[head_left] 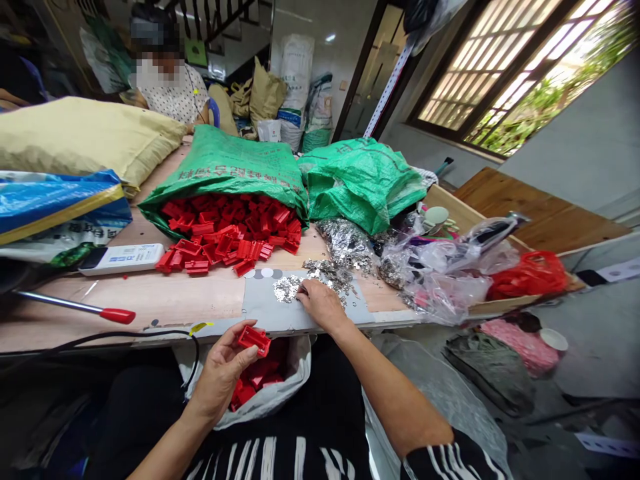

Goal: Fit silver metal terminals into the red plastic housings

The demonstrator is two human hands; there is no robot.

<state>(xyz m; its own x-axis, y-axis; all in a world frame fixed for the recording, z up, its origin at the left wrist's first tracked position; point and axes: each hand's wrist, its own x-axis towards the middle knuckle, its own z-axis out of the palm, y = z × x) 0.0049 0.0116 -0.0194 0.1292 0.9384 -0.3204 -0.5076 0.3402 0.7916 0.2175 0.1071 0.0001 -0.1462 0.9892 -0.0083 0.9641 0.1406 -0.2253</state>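
Note:
My left hand (223,370) grips a small red plastic housing (254,340) between thumb and fingers, its hollow side facing up. It is held just off the table edge, above a white sack (300,367) with more red pieces (245,393) inside. My right hand (323,305) reaches onto a grey mat (267,312), fingertips pinched together at the edge of a pile of small shiny metal pieces (287,289). Whatever sits between those fingertips is hidden. A second, darker heap of metal parts (327,272) lies just behind the right hand.
A green woven sack (240,157) spills many red housings (225,233) onto the table. Another green sack (363,177) and clear plastic bags (445,267) stand at right. A red-tipped lever (117,315) juts in at left. Across the table sits a person (173,93).

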